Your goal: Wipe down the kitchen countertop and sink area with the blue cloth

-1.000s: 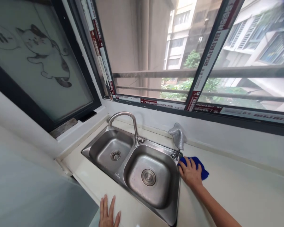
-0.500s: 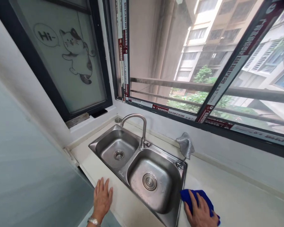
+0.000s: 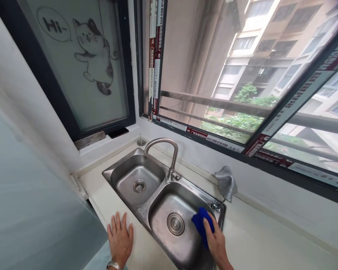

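cloth (image 3: 199,222) — deep blue, plain, crumpled — bunched in right hand (image 3: 216,240)

Silvery metal wristband (image 3: 113,265); left hand (image 3: 120,238)

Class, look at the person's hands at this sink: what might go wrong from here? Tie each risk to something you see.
1. The right hand is close to the metal fitting, so its knuckles might knock it.
2. The blue cloth is near the drain and could snag on its rim.
3. The left hand lies on the counter; it might slip if that surface is damp.
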A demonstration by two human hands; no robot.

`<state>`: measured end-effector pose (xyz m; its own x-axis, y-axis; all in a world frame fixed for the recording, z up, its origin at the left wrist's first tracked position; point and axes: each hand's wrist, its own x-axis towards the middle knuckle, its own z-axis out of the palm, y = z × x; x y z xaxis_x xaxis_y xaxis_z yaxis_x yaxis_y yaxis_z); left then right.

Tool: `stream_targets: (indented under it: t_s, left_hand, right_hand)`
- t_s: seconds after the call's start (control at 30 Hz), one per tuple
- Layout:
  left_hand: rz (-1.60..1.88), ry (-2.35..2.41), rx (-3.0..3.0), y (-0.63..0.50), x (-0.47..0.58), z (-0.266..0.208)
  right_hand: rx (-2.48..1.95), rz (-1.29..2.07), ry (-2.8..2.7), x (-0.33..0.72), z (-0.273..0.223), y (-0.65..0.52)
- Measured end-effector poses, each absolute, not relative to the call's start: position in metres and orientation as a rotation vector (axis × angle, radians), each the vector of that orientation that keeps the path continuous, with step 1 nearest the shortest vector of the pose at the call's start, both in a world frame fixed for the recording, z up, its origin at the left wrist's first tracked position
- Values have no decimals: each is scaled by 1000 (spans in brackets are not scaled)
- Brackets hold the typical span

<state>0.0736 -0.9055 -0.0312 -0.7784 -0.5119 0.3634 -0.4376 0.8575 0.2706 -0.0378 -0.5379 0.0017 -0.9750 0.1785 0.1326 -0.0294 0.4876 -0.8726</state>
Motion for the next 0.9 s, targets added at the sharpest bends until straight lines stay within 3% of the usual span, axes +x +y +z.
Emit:
stream_targets:
  t_s: [0.13, 0.27, 0.43, 0.6, 0.9]
  left_hand:
    - [-196, -2594, 685, -905, 72, -29]
    - [-181, -2617, 676, -906, 73, -28]
    - [-176, -2637, 682, -910, 75, -38]
    - [-144, -2581, 661, -912, 75, -55]
    - [-76, -2637, 642, -906, 77, -40]
  right_hand:
    - [-83, 1449, -2367, -113, 55, -567]
    - [59, 1176, -2280, -191, 78, -581]
    - [238, 552, -2648, -238, 23, -583]
    - [392, 196, -2816, -247, -26, -577]
    - [588, 154, -2957, -314, -10, -599]
